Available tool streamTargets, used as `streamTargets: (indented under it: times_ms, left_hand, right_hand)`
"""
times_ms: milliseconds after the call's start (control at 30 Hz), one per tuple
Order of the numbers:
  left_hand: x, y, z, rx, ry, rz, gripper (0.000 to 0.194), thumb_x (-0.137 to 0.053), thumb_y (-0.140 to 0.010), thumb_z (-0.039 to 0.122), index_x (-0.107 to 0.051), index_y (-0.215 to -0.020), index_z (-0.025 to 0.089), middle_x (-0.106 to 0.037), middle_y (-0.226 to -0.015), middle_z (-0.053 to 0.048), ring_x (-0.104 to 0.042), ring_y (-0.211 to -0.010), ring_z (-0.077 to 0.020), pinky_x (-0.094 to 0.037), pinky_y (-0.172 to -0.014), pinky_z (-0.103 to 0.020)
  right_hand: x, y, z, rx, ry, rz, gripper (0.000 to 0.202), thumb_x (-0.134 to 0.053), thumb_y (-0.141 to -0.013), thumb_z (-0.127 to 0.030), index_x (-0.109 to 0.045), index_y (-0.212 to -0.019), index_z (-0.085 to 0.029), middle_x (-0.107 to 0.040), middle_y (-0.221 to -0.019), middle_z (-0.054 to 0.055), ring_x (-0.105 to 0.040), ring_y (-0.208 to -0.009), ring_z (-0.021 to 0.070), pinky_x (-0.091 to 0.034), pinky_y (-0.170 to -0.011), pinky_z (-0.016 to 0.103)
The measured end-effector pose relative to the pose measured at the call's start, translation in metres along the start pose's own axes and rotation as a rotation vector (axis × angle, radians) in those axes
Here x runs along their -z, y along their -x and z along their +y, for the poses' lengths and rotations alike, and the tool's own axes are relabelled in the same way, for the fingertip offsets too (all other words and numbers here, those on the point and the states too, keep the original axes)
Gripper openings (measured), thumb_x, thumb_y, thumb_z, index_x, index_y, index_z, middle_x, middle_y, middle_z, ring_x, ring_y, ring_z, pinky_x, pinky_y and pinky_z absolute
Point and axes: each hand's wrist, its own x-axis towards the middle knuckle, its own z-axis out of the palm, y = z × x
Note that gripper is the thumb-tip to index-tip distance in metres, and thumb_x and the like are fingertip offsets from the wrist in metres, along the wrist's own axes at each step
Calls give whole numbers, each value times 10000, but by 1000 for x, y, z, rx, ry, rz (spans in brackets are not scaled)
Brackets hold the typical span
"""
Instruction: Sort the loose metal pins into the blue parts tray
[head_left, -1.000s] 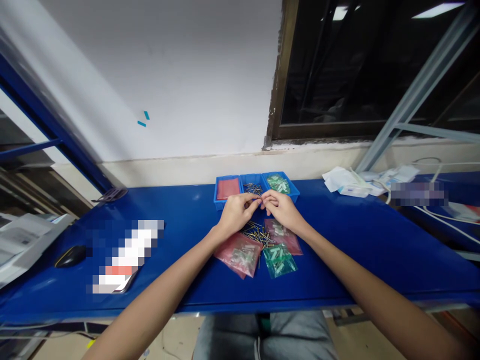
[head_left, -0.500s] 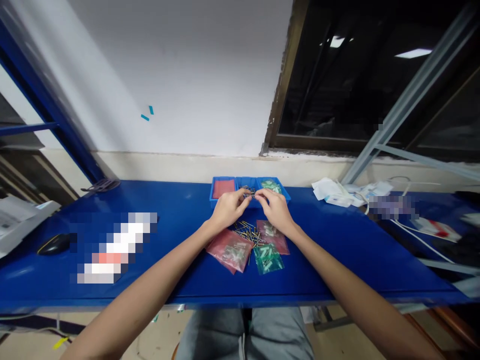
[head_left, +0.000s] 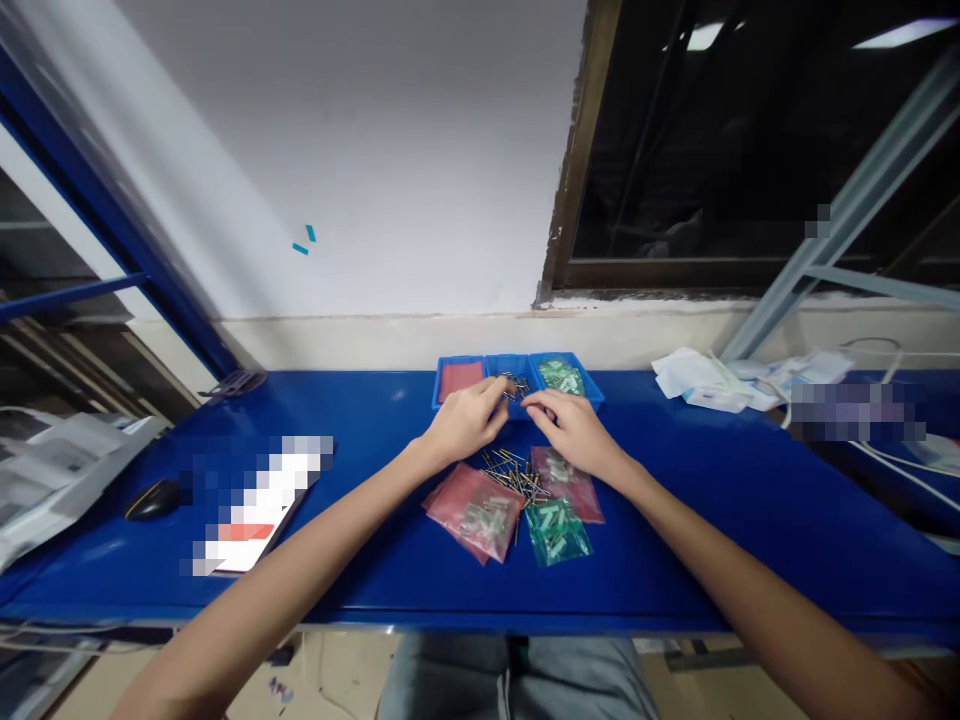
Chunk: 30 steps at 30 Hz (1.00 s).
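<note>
Both hands are just in front of a blue three-part bin [head_left: 511, 416]. My left hand [head_left: 466, 418] is at the middle part, its fingers curled by the small dark metal pieces [head_left: 517, 382] there; what it holds is hidden. Close to its right, my right hand [head_left: 576, 432] has its thumb and fingers drawn together, and I cannot make out anything in them. Below the hands lies a loose pile of thin screw-like metal pieces [head_left: 514, 472], some gold-coloured. Around the pile are pink bags [head_left: 474, 508], another pink bag [head_left: 577, 487] and a green bag [head_left: 559, 530] with pale pieces inside.
The bin's left part has pink bags [head_left: 460, 378], its right part green bags [head_left: 561, 376]. A black mouse [head_left: 154, 499] and a blurred-out white item [head_left: 262, 505] lie left on the blue table [head_left: 375, 590]. White packets [head_left: 697, 380] and cables lie right.
My hands have moved slightly apart; before, their fingertips met over the bin's middle part. The whole view has shifted a little. The bags and the pile keep their places.
</note>
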Motion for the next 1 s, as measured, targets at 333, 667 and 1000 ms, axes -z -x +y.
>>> streamTargets:
  times_ms: [333,667,1000]
  left_hand:
    - [-1,20,-4,-12,-168,-136,182,-432,-958,180,-613,-976,165,-651,-914,-57,-630,-746,-166,-459,-644,-276]
    - [-8,23,-1,-26,-162,-210,195,-440,-968,214,-626,-1021,186,-671,-957,-63,-656,-775,-187,-460,-665,-283]
    - [-12,26,1,-12,-127,-218,221,-426,-979,220,-642,-1015,190,-668,-908,-59,-657,-780,-187,-470,-691,-284]
  right_hand:
    - [-14,16,-14,-36,66,-280,97,-649,-900,-254,-664,-834,-184,-653,-832,35,-585,-806,183,-410,-769,309]
    - [-27,19,-13,-8,153,-272,84,-597,-911,-160,-640,-842,-178,-633,-874,44,-577,-899,199,-406,-807,314]
    - [-31,21,-14,5,219,-255,117,-583,-911,-126,-637,-830,-190,-637,-885,55,-579,-894,208,-412,-763,310]
